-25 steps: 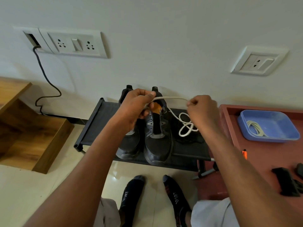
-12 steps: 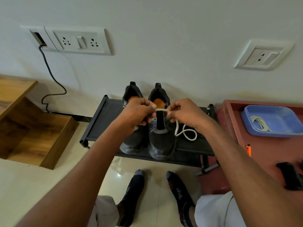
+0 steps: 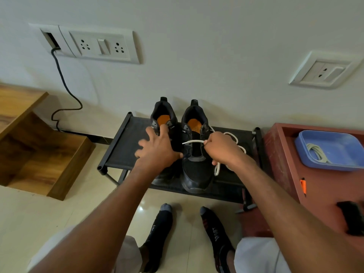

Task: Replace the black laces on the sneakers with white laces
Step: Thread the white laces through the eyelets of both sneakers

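Right hand (image 3: 222,148) pinches the white lace (image 3: 192,142); left hand (image 3: 157,148) (grip loose, fingers spread) rests on the sneakers (image 3: 195,170).

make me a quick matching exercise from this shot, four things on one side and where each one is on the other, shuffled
Things:
1. white lace
2. coiled cord
3. sneakers
4. orange pen

Places:
A. on the black rack
B. in the blue tray
C. pinched in the right hand
D. on the red table

Pairs: 1-C, 2-B, 3-A, 4-D
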`<state>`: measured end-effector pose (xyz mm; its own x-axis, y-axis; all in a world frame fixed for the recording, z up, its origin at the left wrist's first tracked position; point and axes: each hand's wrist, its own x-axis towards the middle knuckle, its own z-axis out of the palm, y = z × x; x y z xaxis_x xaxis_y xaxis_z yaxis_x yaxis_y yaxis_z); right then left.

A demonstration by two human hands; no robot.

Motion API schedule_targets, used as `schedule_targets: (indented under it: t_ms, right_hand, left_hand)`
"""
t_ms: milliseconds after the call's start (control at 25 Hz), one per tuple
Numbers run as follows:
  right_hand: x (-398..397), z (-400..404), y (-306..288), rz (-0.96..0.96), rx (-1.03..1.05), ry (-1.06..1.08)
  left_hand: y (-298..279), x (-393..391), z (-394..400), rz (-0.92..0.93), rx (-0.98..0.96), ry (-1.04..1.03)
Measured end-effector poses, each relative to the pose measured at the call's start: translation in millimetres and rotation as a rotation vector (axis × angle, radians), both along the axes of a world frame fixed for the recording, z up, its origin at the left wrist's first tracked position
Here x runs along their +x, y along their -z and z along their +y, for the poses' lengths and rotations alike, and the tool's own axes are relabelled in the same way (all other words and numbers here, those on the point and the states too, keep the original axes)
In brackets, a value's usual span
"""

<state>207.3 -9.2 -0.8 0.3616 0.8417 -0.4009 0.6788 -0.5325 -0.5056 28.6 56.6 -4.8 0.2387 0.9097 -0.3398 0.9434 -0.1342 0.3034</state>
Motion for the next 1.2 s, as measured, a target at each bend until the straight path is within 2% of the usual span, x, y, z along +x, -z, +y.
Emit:
schedule_targets:
  t_ms: [80, 200, 240, 560, 760, 840, 1040, 1120, 1200]
  right_hand:
    - [-1.2, 4.0, 5.1, 0.061, 0.011, 0.085]
    - [2.5, 9.7, 14.2, 0.260, 0.056, 0.280]
    - [2.7, 10.6, 14.5, 0.275, 0.041, 0.314]
    - [3.5, 13.6, 10.4, 0.358, -0.019, 0.420]
    - [-10.2, 4.0, 4.6, 0.306, -0.129, 0.250]
    - [-11.2, 5.9, 2.8, 0.319, -0.143, 0.282]
    - [-8.0, 7.4, -4.6, 0.587, -0.116, 0.475]
    - [-5.5, 7.2, -1.1, 0.458, -0.079, 0.397]
    - [4.9, 7.2, -2.6, 0.149, 0.076, 0.219]
  left_hand:
    - [11.1, -1.4, 0.3, -0.048, -0.116, 0.026]
    - [14.5, -4.4, 3.6, -0.038, -0.142, 0.063]
    - [12.8, -5.8, 5.5, -0.038, -0.140, 0.071]
    - [0.9, -14.8, 6.7, -0.055, -0.100, 0.139]
    - [11.1, -8.9, 0.8, 0.001, -0.181, 0.118]
    - [9.2, -5.6, 0.4, 0.013, -0.171, 0.111]
    - [-4.4, -18.4, 11.6, 0.096, -0.186, 0.180]
    - [-6.8, -19.2, 9.4, 0.134, -0.157, 0.172]
    - [-13.1, -11.3, 4.9, 0.113, -0.001, 0.182]
